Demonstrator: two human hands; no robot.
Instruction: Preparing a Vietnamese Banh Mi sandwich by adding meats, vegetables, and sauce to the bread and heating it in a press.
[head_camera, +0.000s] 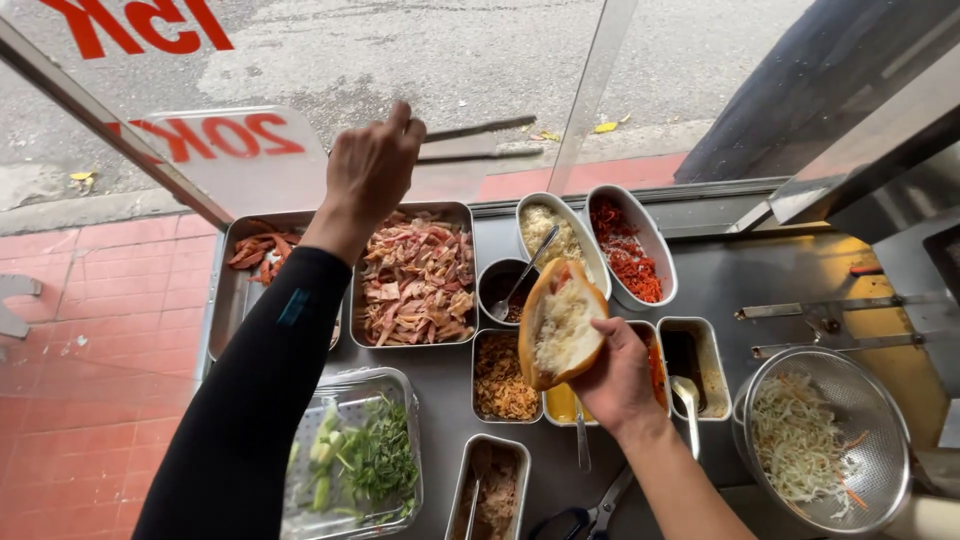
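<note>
A steel food-stall counter (760, 280) holds trays beside a glass pane. At center, the right hand (618, 378) cups a split bread roll (560, 322), fingers wrapped underneath. At upper center, the left hand (372, 168) pinches metal tongs (480, 142) above a tray of sliced meat (418, 278).

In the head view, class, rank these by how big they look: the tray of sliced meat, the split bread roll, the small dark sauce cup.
1. Tray of sliced meat
2. Split bread roll, though it sits nearer the camera
3. Small dark sauce cup
</note>
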